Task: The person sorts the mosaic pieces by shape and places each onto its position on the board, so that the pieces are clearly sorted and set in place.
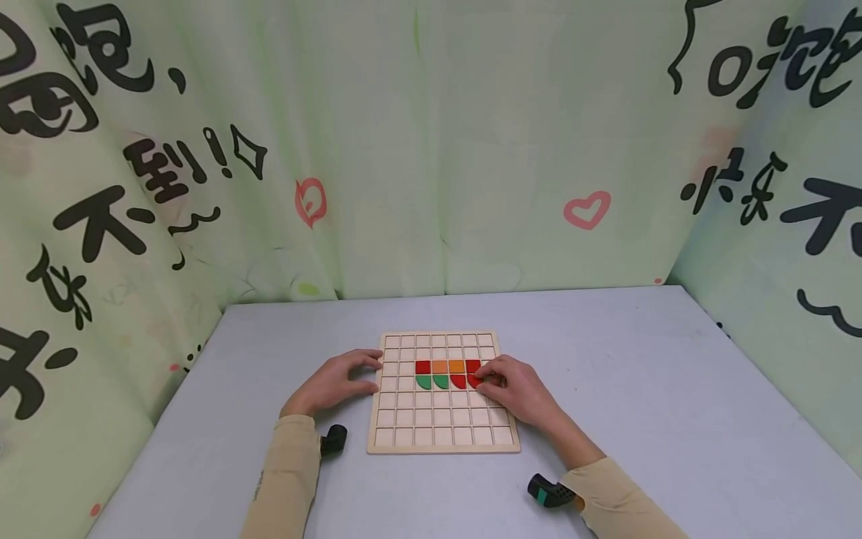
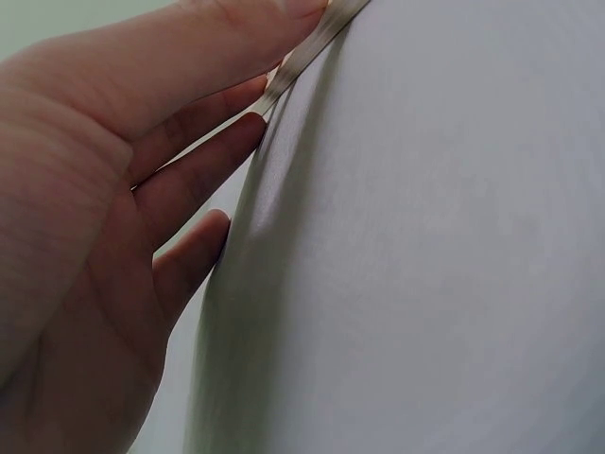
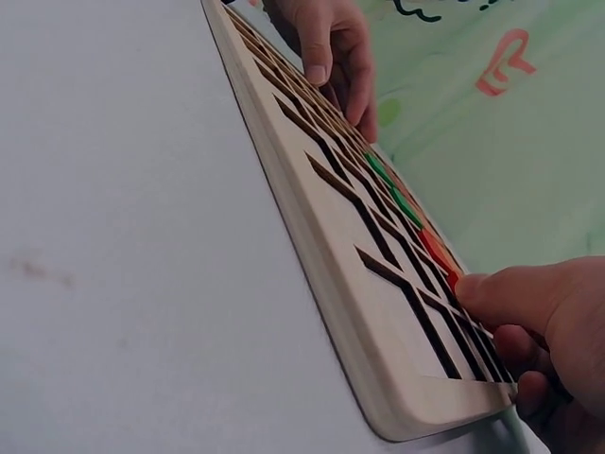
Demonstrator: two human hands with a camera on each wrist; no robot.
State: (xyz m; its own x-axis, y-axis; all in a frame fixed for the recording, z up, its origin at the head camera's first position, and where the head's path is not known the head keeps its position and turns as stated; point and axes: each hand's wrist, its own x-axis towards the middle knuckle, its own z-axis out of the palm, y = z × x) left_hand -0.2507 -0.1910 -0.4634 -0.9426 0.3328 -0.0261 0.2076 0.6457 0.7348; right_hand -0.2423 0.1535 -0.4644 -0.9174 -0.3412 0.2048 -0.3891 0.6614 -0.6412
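A wooden grid board (image 1: 441,450) lies flat on the table. My right hand (image 1: 521,385) reaches over its right side, thumb and fingertips pinching a red quarter-round piece (image 1: 474,381) at its cell. Left of that piece are another red quarter-round (image 1: 458,382) and two green quarter-rounds (image 1: 432,382). The row above holds a red square (image 1: 423,367), two orange squares (image 1: 447,367) and a second red square (image 1: 473,366). Against the board's left edge rests my left hand (image 1: 340,380), its thumb and fingers spread and fairly straight; the left wrist view shows fingertips touching the rim.
The pale table (image 1: 606,359) extends around the board. Behind and to both sides hangs a light green curtain (image 1: 498,150) with dark lettering and pink hearts. A black wrist device (image 1: 333,440) sits at the left cuff, another device (image 1: 548,491) at the right cuff.
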